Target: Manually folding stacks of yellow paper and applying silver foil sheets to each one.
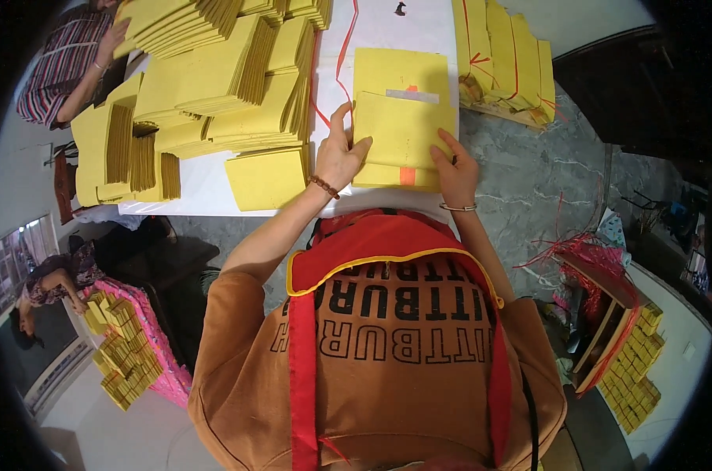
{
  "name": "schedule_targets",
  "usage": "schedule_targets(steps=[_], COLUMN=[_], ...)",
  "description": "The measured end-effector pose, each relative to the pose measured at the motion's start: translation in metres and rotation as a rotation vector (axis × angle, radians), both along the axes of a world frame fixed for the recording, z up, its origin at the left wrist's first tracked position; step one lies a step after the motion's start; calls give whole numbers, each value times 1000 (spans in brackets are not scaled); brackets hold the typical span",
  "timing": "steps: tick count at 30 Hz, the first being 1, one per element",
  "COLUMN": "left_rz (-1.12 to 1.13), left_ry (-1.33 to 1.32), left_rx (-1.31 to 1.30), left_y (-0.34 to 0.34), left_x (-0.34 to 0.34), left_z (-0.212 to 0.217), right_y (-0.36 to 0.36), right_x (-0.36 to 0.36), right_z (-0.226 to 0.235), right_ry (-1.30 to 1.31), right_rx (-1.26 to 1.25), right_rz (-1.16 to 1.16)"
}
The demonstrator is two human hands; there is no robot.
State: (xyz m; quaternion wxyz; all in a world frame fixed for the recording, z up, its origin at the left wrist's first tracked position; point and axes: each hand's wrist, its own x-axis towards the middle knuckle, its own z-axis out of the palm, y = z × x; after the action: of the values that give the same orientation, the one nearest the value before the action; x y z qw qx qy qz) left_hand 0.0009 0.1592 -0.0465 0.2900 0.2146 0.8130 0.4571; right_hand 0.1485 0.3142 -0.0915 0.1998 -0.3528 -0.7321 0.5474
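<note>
A sheaf of yellow paper (399, 125) lies in front of me on the white-covered table, on top of more yellow paper (395, 63) that shows beyond it. My left hand (341, 157), with a beaded bracelet, grips its left edge, the thumb on top and the forefinger along the side. At the right edge my right hand (457, 171) pinches it between thumb and forefinger. A pale strip (412, 96) crosses the far end of the sheaf. An orange patch (408, 176) shows at its near end. My other fingers are partly hidden.
Tall piles of yellow paper (214, 78) cover the table's left side. Bundles tied with red string (501, 55) stand at the right. Red ribbon (342, 67) runs across the table. One person's arm (85, 90) reaches the piles; another person (57, 279) handles yellow bundles at lower left.
</note>
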Motion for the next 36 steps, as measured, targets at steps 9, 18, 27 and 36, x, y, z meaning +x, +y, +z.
schedule_targets(steps=[9, 18, 27, 36], left_rz=[-294, -580, -599, -499], left_ry=[977, 1038, 1038, 570], left_rx=[53, -76, -114, 251], left_y=[17, 34, 35, 26], left_x=[-2, 15, 13, -6], left_z=[7, -24, -27, -27], right_y=[0, 1, -33, -35], right_x=[-2, -4, 23, 26], right_z=[9, 3, 1, -6], right_ry=[-5, -3, -128, -212], right_rx=[-15, 6, 1053, 967], right_rz=[-15, 1, 512, 602])
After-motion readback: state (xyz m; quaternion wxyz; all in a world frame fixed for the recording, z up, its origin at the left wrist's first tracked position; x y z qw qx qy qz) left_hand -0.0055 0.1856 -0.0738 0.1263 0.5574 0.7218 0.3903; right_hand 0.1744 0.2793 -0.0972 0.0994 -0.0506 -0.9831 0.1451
